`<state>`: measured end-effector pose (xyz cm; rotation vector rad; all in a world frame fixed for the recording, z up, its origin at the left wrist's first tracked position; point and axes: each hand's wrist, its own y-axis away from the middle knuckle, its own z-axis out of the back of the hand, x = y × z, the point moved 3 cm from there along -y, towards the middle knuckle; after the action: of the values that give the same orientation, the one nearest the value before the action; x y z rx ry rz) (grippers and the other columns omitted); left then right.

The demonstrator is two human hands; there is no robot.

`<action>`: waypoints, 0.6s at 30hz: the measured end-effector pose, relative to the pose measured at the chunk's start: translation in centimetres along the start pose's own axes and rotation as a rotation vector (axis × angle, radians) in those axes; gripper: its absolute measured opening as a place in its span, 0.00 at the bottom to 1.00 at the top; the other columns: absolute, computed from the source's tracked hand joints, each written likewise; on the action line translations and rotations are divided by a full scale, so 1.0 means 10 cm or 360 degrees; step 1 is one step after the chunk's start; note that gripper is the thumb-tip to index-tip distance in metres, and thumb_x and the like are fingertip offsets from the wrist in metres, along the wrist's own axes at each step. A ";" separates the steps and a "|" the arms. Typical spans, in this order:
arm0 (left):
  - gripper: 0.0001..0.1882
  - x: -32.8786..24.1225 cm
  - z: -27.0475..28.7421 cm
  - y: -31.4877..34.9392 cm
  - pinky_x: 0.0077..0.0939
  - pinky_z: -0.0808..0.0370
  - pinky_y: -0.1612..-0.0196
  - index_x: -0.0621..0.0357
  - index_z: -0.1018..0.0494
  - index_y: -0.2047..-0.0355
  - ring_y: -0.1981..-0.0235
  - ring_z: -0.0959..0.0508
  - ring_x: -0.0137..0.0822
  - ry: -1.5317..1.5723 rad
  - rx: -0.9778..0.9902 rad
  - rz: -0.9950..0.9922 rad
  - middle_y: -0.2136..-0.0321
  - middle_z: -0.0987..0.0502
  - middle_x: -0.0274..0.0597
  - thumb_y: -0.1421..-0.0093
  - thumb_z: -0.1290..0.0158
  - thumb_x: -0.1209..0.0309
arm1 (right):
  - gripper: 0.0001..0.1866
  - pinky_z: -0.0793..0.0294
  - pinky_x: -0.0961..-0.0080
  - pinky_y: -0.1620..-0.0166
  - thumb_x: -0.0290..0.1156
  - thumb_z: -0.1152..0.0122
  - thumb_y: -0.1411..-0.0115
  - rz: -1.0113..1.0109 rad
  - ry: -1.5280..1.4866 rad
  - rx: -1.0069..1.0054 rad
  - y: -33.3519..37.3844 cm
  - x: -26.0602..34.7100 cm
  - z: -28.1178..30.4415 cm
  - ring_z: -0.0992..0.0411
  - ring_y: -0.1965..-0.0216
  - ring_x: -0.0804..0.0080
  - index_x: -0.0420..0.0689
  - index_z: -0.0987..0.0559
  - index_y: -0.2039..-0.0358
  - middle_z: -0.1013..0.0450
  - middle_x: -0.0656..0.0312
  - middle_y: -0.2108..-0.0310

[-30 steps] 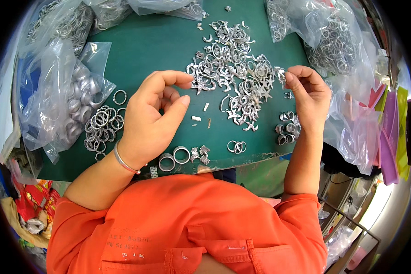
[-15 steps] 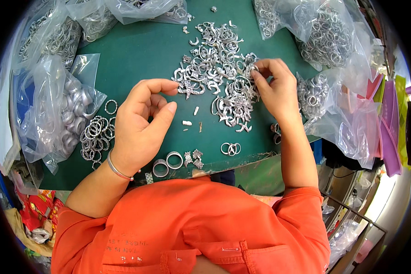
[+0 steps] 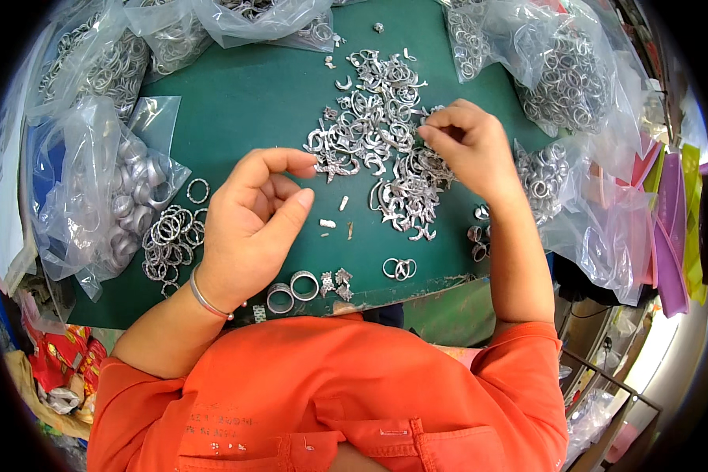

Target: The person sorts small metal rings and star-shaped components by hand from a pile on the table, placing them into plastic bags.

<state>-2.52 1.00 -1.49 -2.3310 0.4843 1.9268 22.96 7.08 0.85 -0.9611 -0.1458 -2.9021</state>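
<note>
A heap of silver-grey ring pieces [image 3: 370,130], many curved or broken-looking, spreads over the middle of the green tabletop [image 3: 244,110]. At the heap's right edge, my right hand [image 3: 470,153] has thumb and forefinger pinched together; whatever sits between the fingertips is too small to make out. My left hand [image 3: 256,228] hovers left of the heap, palm turned inward, with thumb and fingers apart and nothing between them. Its forefinger tip comes close to the heap's left edge. Small pale scraps [image 3: 327,223] lie on the table between the two hands.
Linked textured rings [image 3: 169,236] lie left of my left wrist. Two wide bands [image 3: 304,285], small ornate pieces [image 3: 337,285], and linked plain rings [image 3: 400,269] sit along the near edge. Plastic bags of rings stand left [image 3: 126,189] and right [image 3: 562,86].
My right hand's fingertips have moved left along the heap and closed together. The left hand keeps its pose. The whole view has shifted slightly.
</note>
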 end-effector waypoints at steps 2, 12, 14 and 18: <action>0.15 0.01 -0.02 0.01 0.19 0.27 0.63 0.66 0.34 0.51 0.64 0.26 0.26 0.0346 0.0107 0.0294 0.58 0.27 0.44 0.38 0.54 0.78 | 0.06 0.32 0.78 0.71 0.27 0.33 0.50 0.0223 -0.0272 -0.0086 0.05 0.04 0.06 0.30 0.74 0.75 0.39 0.20 0.74 0.28 0.62 0.75; 0.14 0.14 -0.12 0.07 0.14 0.35 0.78 0.67 0.33 0.52 0.76 0.32 0.22 0.1177 0.0440 0.0953 0.68 0.27 0.40 0.37 0.54 0.74 | 0.06 0.28 0.69 0.65 0.21 0.39 0.48 0.0125 0.0163 -0.0368 0.10 0.04 0.11 0.27 0.70 0.58 0.36 0.22 0.69 0.27 0.52 0.71; 0.13 0.09 -0.13 0.07 0.14 0.33 0.76 0.67 0.31 0.54 0.75 0.31 0.23 0.1003 0.0349 0.0889 0.68 0.26 0.40 0.39 0.53 0.75 | 0.08 0.29 0.72 0.66 0.22 0.37 0.50 0.0128 0.0134 -0.0283 0.05 -0.15 0.08 0.27 0.71 0.64 0.36 0.22 0.67 0.27 0.54 0.72; 0.08 -0.13 -0.13 0.01 0.19 0.29 0.72 0.64 0.30 0.61 0.74 0.28 0.27 0.0739 0.0197 0.0664 0.71 0.27 0.39 0.42 0.52 0.77 | 0.07 0.30 0.79 0.70 0.22 0.35 0.49 -0.0075 -0.0352 -0.0198 0.07 -0.27 0.15 0.29 0.74 0.76 0.37 0.22 0.68 0.26 0.62 0.74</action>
<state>-1.47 0.83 0.02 -2.7554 1.1710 1.3988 26.13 6.69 0.49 -1.3157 -0.0010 -2.8674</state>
